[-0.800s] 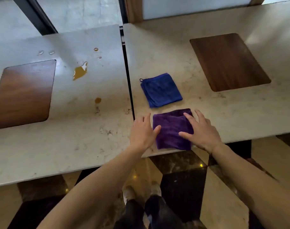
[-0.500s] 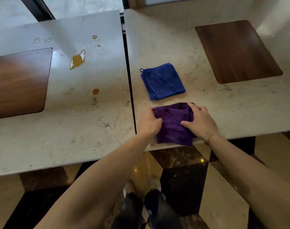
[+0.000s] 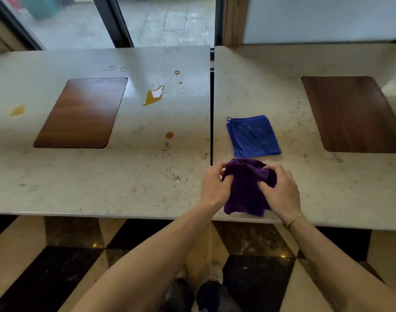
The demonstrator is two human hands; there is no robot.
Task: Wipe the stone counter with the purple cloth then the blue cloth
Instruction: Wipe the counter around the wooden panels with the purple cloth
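the pale veined stone counter (image 3: 102, 176) runs in two slabs with a dark seam between, each with a brown wooden inset panel (image 3: 82, 112). amber puddles (image 3: 153, 96) and drops sit on the left slab, so the wipe should probably head there, cloth bunched into a firm pad and pressed flat. the folded blue microfibre cloth (image 3: 252, 136) lies on the right slab, just behind the crumpled purple cloth (image 3: 244, 190) at the near edge. the left hand (image 3: 214, 188) and right hand (image 3: 281, 192) both grip the purple one. glass doors stand behind; checkered floor tiles lie below.
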